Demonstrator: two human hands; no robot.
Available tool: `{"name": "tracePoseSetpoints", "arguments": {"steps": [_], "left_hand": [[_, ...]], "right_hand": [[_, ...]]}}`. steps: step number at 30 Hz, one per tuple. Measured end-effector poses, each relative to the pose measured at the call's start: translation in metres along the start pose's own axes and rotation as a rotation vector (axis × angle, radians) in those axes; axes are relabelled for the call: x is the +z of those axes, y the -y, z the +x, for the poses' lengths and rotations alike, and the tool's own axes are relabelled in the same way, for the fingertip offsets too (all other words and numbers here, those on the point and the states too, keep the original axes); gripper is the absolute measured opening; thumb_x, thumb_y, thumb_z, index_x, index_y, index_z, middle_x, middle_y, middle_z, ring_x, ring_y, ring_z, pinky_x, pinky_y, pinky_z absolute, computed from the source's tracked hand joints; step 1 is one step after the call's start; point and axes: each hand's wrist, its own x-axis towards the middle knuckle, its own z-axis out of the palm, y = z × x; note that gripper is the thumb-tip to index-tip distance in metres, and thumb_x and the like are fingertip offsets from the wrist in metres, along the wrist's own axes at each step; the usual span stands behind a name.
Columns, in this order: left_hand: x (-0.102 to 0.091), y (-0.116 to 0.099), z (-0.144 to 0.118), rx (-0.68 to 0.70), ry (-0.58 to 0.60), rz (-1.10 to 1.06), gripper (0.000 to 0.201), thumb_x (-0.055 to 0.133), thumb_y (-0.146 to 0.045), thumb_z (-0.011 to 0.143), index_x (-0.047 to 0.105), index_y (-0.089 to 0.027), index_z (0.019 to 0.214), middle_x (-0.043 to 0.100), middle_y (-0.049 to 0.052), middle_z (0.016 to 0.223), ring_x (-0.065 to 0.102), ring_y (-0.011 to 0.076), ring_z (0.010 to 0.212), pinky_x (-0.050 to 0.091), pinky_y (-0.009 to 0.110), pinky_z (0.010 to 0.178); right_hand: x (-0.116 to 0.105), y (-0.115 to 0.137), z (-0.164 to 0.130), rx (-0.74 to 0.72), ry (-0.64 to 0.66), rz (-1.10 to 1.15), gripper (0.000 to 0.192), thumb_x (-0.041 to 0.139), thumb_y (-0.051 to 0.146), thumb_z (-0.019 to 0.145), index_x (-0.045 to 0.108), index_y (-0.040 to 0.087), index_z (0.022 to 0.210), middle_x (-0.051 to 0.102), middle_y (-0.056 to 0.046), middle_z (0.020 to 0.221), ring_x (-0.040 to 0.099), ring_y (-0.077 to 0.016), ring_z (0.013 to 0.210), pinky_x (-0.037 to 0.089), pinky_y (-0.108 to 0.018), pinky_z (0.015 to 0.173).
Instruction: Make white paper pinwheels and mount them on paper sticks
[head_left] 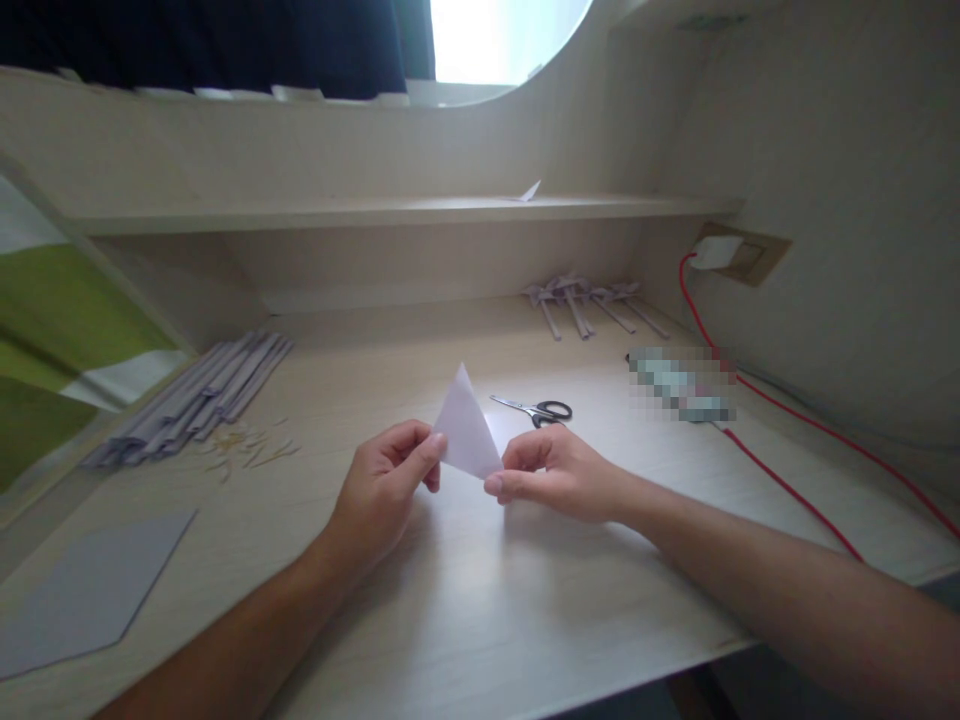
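Observation:
A white sheet of paper folded into a triangle (469, 425) is held up over the desk, one point upward. My left hand (390, 475) pinches its left lower corner between thumb and fingers. At the right lower corner, my right hand (551, 472) pinches the paper the same way. Just behind my right hand lies a pair of scissors (536, 408) with black handles, flat on the desk.
Rolled paper tubes (202, 390) lie stacked at the left, beside small scraps (247, 445). Paper pinwheel-like pieces on sticks (581, 300) rest at the back right. A paper stack (97, 590) sits front left. A red cable (795, 495) runs along the right. Above is a shelf (412, 212).

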Motion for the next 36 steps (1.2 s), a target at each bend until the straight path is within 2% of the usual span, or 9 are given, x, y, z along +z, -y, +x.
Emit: {"name": "tracePoseSetpoints", "arguments": {"steps": [3, 6, 14, 20, 26, 31, 36], "left_hand": [[0.0035, 0.0012, -0.0028, -0.012, 0.146, -0.005, 0.037, 0.065, -0.042, 0.091, 0.061, -0.018, 0.062, 0.057, -0.001, 0.061, 0.051, 0.0140, 0.062, 0.038, 0.028, 0.063], [0.0076, 0.0014, -0.0055, -0.049, 0.265, -0.023, 0.034, 0.065, -0.043, 0.091, 0.064, -0.018, 0.068, 0.056, -0.002, 0.061, 0.049, 0.0134, 0.060, 0.036, 0.027, 0.060], [0.0064, 0.0027, -0.0067, -0.093, 0.321, 0.021, 0.037, 0.064, -0.043, 0.089, 0.058, -0.018, 0.062, 0.053, -0.002, 0.059, 0.045, 0.0128, 0.059, 0.032, 0.028, 0.059], [0.0048, 0.0042, -0.0064, -0.090, 0.323, 0.034, 0.038, 0.064, -0.042, 0.090, 0.057, -0.018, 0.062, 0.052, -0.002, 0.060, 0.046, 0.0132, 0.061, 0.033, 0.028, 0.061], [0.0029, 0.0030, -0.0038, -0.064, 0.255, 0.020, 0.036, 0.064, -0.043, 0.088, 0.059, -0.018, 0.062, 0.055, -0.001, 0.060, 0.048, 0.0139, 0.061, 0.034, 0.028, 0.060], [0.0021, 0.0023, -0.0030, -0.048, 0.198, 0.008, 0.035, 0.065, -0.042, 0.089, 0.062, -0.018, 0.064, 0.056, -0.001, 0.062, 0.050, 0.0146, 0.062, 0.037, 0.028, 0.062], [0.0010, 0.0004, -0.0017, 0.003, 0.123, 0.011, 0.039, 0.063, -0.041, 0.090, 0.058, -0.018, 0.058, 0.054, -0.001, 0.060, 0.050, 0.0140, 0.062, 0.037, 0.028, 0.064]], "right_hand": [[-0.0018, 0.0004, 0.0015, -0.085, -0.073, 0.122, 0.035, 0.076, 0.049, 0.089, 0.077, 0.014, 0.087, 0.070, -0.003, 0.078, 0.063, -0.0136, 0.070, 0.048, -0.026, 0.064], [-0.0023, 0.0001, 0.0029, -0.163, -0.171, 0.162, 0.032, 0.071, 0.043, 0.094, 0.075, 0.015, 0.082, 0.067, -0.002, 0.075, 0.062, -0.0130, 0.069, 0.051, -0.026, 0.065], [-0.0037, -0.0057, 0.0069, -0.155, -0.223, 0.199, 0.032, 0.071, 0.041, 0.094, 0.074, 0.015, 0.075, 0.066, -0.001, 0.069, 0.061, -0.0127, 0.065, 0.051, -0.026, 0.064], [-0.0049, -0.0074, 0.0088, -0.129, -0.236, 0.245, 0.035, 0.073, 0.046, 0.091, 0.074, 0.015, 0.075, 0.068, -0.002, 0.067, 0.064, -0.0139, 0.064, 0.053, -0.027, 0.064], [-0.0011, -0.0085, 0.0069, -0.068, -0.053, 0.187, 0.040, 0.073, 0.050, 0.091, 0.070, 0.014, 0.073, 0.067, -0.002, 0.069, 0.063, -0.0125, 0.064, 0.050, -0.025, 0.062], [0.0006, -0.0053, 0.0038, -0.058, -0.064, 0.146, 0.042, 0.072, 0.051, 0.091, 0.070, 0.014, 0.073, 0.067, -0.002, 0.069, 0.062, -0.0118, 0.063, 0.047, -0.024, 0.061], [-0.0004, -0.0047, 0.0017, -0.072, -0.048, 0.065, 0.043, 0.071, 0.049, 0.094, 0.070, 0.014, 0.068, 0.068, -0.002, 0.065, 0.058, -0.0109, 0.060, 0.042, -0.025, 0.060]]}}
